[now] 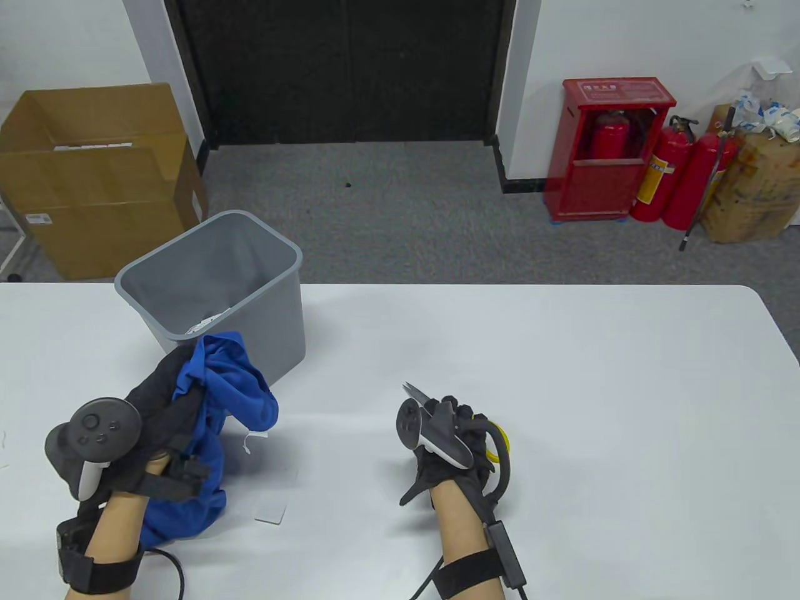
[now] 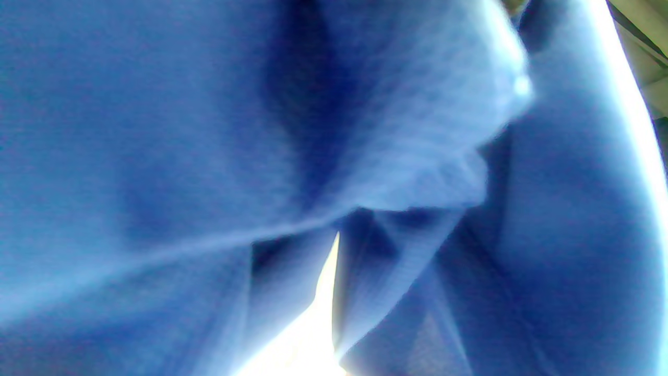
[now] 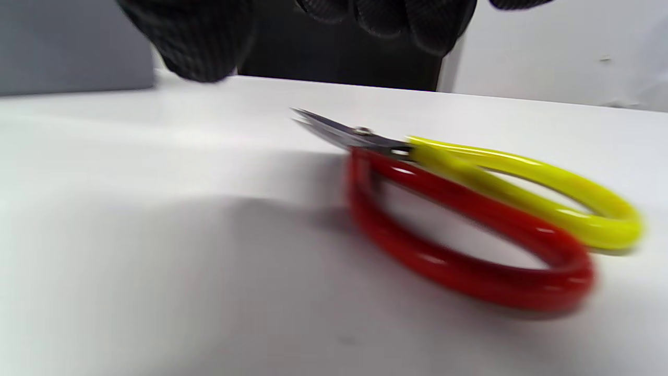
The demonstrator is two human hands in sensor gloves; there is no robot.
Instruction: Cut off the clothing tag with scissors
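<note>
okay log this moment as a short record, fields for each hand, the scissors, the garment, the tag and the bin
left hand: grips the blue garment, lifted off the table
right hand: above the scissors, not holding them
scissors: lying flat on the white table, red and yellow handles
tag: white card on the table beside the garment
bin: grey, behind the garment
</note>
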